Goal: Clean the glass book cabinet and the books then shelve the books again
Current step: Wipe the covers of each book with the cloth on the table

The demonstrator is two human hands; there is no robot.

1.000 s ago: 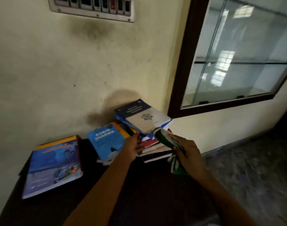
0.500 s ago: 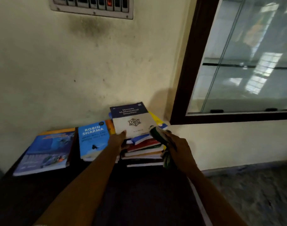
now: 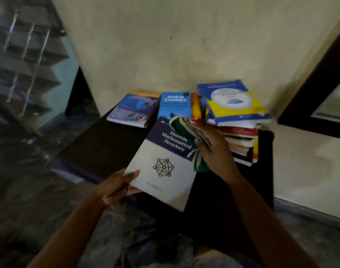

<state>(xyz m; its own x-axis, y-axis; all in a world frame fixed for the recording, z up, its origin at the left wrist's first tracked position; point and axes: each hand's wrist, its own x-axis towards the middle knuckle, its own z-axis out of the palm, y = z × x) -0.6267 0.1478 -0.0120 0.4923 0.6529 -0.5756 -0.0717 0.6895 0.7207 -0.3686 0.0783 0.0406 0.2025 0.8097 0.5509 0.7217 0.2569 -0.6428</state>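
We look down at a pale, stained wall (image 3: 184, 45) with a dark table (image 3: 107, 147) set against it. A staircase (image 3: 26, 55) rises at far left.

At the far right edge is one corner of the cabinet (image 3: 324, 78), a dark frame round a sliver of glass. Too little of it shows for us to tell what is inside. All the books we can see lie out on the table or in hand.

On the right of the table stands a stack (image 3: 240, 144) of books lying flat, and its top book (image 3: 235, 105) is blue and yellow. Just beside the stack on the left lies the Sharma book (image 3: 175, 105), and left of that a blue book (image 3: 133, 110).

In front, tilted and held above the table, is the maths book (image 3: 165, 182), white and navy, front cover up. The left hand (image 3: 115, 187) grips its lower left corner, thumb on the cover and fingers curled beneath. The right hand (image 3: 215, 157) is closed tight round a bunched green and white cloth (image 3: 181, 126), which overlaps the cover's top right. We cannot tell whether it presses on the cover.

We judge this to be the book-cleaning step, with one book picked out for wiping. The next move calls for the left hand to keep the book steady while the cloth sweeps across the cover. The book then needs turning to reach the back and edges. Shelving looks well off yet.
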